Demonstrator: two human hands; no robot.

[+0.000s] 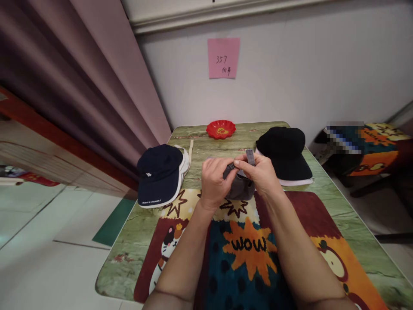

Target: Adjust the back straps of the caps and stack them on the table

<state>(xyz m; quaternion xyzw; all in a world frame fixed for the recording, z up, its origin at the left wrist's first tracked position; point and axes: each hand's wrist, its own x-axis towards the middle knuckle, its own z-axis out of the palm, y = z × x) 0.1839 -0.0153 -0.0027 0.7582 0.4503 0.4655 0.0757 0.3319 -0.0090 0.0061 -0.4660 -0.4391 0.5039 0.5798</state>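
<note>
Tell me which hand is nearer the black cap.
Right. The right hand is just left of the black cap; the left hand is farther left, with both hands at the gray cap.

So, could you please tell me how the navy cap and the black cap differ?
The navy cap has a small white logo and brim lettering; the black cap shows neither. The navy cap lies towards the table's left side, the black cap towards its right. Both have their brims towards the person, with something paler showing beneath.
</note>
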